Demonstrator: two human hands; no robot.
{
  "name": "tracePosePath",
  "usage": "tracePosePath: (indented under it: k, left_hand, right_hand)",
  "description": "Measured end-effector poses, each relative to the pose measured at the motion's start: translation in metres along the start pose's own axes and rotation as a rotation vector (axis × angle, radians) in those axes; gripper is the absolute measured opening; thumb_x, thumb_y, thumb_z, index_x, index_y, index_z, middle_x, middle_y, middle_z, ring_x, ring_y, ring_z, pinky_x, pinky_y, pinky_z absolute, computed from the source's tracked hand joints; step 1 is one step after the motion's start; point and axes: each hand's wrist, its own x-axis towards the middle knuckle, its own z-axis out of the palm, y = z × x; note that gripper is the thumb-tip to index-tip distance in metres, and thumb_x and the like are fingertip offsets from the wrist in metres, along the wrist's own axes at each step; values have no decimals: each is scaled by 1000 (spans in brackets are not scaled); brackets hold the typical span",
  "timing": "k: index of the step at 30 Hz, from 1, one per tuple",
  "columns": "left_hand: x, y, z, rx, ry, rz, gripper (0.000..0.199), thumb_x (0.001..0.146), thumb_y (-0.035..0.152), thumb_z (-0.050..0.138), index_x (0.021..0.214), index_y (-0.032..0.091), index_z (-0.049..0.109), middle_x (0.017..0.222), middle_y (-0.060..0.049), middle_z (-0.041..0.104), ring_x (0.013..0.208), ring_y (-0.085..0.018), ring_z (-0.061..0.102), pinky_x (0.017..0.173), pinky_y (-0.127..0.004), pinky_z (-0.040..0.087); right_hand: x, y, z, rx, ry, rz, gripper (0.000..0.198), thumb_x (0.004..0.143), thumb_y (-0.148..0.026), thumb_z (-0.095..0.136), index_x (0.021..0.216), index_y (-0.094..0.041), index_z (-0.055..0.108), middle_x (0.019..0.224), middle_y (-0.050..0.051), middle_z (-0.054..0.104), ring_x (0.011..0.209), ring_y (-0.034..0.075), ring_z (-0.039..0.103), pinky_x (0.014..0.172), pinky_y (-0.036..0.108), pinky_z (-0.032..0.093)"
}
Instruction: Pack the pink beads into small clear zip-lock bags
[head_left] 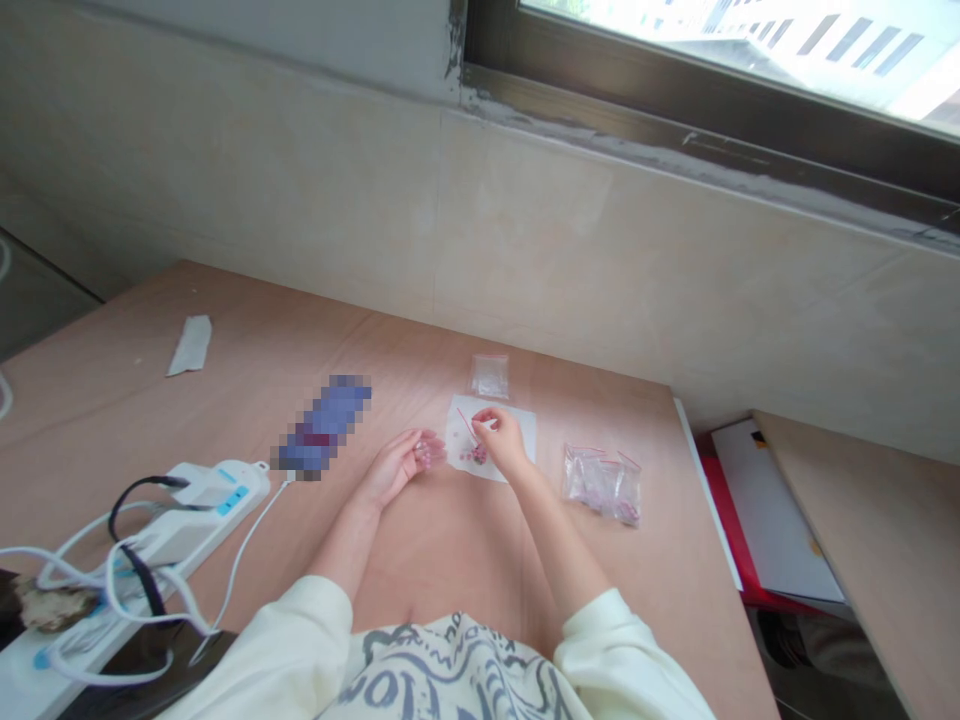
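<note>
Over the white paper sheet (526, 422), my right hand (501, 438) is closed in a pinch. Whatever its fingertips hold is too small to name. Below those fingers, a little heap of pink and dark red bits (478, 455) lies on the sheet, with a few loose ones to its left. A thin red line (466, 425) crosses the sheet beside my fingertips. My left hand (397, 465) rests just left of the sheet, palm turned inward and fingers curled. Something clear and shiny seems to be at its fingertips, but I cannot make it out.
A clear zip bag (490, 376) lies behind the sheet. Right of it are more zip bags (602, 485) with pinkish contents. A blurred-out phone (322, 425), a power strip (217, 500) with cables and a white paper scrap (190, 344) are on the left. The wall (375, 220) bounds the table behind.
</note>
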Motion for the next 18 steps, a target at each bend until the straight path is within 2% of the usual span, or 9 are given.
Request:
tracePosePath:
  k: [4,6,9,11,14,18]
  left_hand:
    - [-1,3,-8,-36,52,21,18,77,11,41,72,8,58,62,-8,65,60,-15,61,59,-26,47]
    - [-1,4,-11,-46,54,29,19,77,11,41,72,8,58,62,-7,65,60,-15,61,58,-25,47]
    - [-1,5,-14,-52,47,36,19,78,11,40,72,8,58,62,-8,65,60,-15,61,55,-24,46]
    - [-1,5,-14,-50,53,33,19,77,12,41,72,8,58,62,-8,64,60,-15,61,52,-22,45]
    - [0,3,-12,-49,57,11,18,77,12,42,72,7,58,62,-8,64,60,-14,61,50,-20,44]
    - [2,-1,-5,-45,40,-6,16,76,12,43,71,8,57,62,-8,64,59,-15,61,55,-24,46]
  right_hand:
    - [-1,5,26,-382,-48,-111,10,64,-18,50,68,-17,59,75,7,56,76,19,44,66,29,32]
    - [-2,5,32,-475,-50,-154,11,66,-18,49,68,-17,59,75,8,57,76,20,44,65,29,31]
    - [0,3,31,-500,-25,-181,12,66,-13,47,63,-17,58,72,8,57,77,20,44,64,30,31]
    - [2,2,26,-420,20,-157,11,65,-14,48,60,-17,58,71,7,58,76,20,45,65,30,32]
    - [2,-2,12,-142,46,-53,10,66,-22,50,61,-18,58,68,4,57,64,15,48,59,27,35]
    - [-6,-13,-5,185,-91,33,9,62,-26,53,62,-17,57,61,-1,54,45,8,42,47,23,35]
